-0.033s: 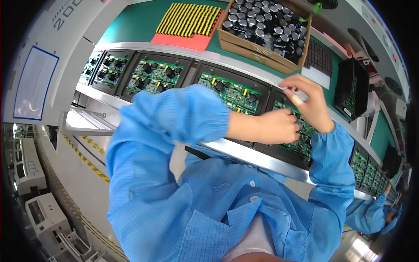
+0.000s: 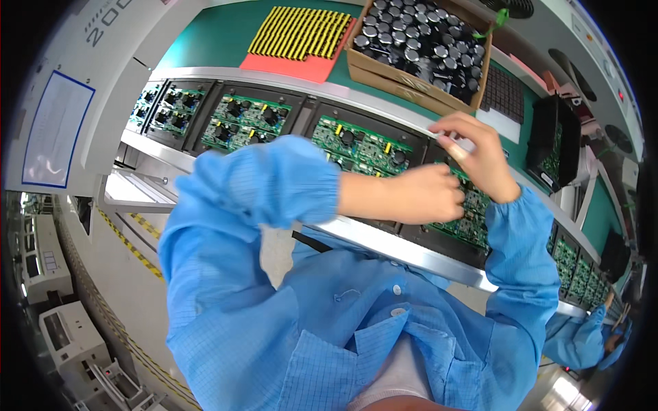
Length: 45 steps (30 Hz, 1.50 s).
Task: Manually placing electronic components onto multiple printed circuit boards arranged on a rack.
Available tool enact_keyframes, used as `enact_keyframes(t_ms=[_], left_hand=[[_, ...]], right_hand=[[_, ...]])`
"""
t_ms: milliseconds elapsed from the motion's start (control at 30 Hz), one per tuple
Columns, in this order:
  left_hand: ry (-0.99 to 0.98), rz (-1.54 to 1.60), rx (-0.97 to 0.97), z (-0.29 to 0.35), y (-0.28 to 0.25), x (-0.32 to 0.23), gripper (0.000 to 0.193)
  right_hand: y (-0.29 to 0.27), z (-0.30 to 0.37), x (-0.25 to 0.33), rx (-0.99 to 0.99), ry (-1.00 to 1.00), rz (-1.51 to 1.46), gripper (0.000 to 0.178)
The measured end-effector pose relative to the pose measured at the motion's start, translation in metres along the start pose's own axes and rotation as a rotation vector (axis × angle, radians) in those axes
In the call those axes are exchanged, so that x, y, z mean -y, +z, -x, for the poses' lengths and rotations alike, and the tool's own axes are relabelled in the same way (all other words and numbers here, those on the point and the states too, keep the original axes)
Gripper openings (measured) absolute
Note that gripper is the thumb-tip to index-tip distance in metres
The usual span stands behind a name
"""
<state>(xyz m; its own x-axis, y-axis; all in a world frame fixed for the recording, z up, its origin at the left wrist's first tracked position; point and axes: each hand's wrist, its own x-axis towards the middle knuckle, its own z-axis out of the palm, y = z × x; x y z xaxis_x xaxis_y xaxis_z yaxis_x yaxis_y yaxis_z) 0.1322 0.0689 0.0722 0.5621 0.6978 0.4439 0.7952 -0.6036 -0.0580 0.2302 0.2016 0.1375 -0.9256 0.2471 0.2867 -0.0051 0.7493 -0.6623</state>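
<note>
My left hand [image 2: 430, 194] is curled closed over a green circuit board [image 2: 474, 214] set in a black carrier [image 2: 428, 240]. Its fingertips are turned away, so what they may hold is hidden. Just beyond it, my right hand [image 2: 480, 152] is raised above the carrier's far edge, thumb and forefinger bent toward each other. A small whitish piece shows within that hand, too unclear to name. To the left, a neighbouring carrier holds populated circuit boards [image 2: 363, 145] with yellow and black parts.
A cardboard box [image 2: 404, 85] of black, silver-topped cylindrical parts stands behind the line. Yellow-and-black strips [image 2: 298, 33] lie on a red sheet [image 2: 284, 68]. At right are a dark grid tray [image 2: 504, 96] and a black bin [image 2: 552, 140]. A metal rail [image 2: 411, 257] runs along the front.
My left hand and forearm have shifted slightly left. My right hand has moved a little left as well, its fingers still bent.
</note>
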Motion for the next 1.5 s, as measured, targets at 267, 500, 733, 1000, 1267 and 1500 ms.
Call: enact_keyframes(t_ms=[267,500,733,1000,1267,1500], left_hand=[[-0.972,0.159,0.127,0.208,-0.085,0.199,0.023],[-0.898,-0.112,-0.047,0.261,-0.044,0.293,0.032],[-0.790,-0.324,-0.141,0.286,-0.027,0.299,0.021],[-0.753,-0.204,-0.102,0.274,-0.024,0.300,0.026],[-0.783,-0.297,0.019,0.288,-0.025,0.304,0.029],[-0.810,-0.056,-0.298,0.259,-0.050,0.309,0.030]], right_hand=[[0.141,-0.124,-0.027,0.085,-0.129,-0.066,0.025],[0.239,-0.269,-0.059,-0.137,-0.037,0.319,0.030],[0.275,-0.284,-0.072,-0.193,-0.103,0.581,0.010],[0.239,-0.258,-0.067,-0.295,-0.021,0.056,0.032],[0.066,-0.091,0.004,-0.103,-0.278,0.041,0.031],[-0.050,0.102,-0.062,-0.287,0.304,0.351,0.034]])
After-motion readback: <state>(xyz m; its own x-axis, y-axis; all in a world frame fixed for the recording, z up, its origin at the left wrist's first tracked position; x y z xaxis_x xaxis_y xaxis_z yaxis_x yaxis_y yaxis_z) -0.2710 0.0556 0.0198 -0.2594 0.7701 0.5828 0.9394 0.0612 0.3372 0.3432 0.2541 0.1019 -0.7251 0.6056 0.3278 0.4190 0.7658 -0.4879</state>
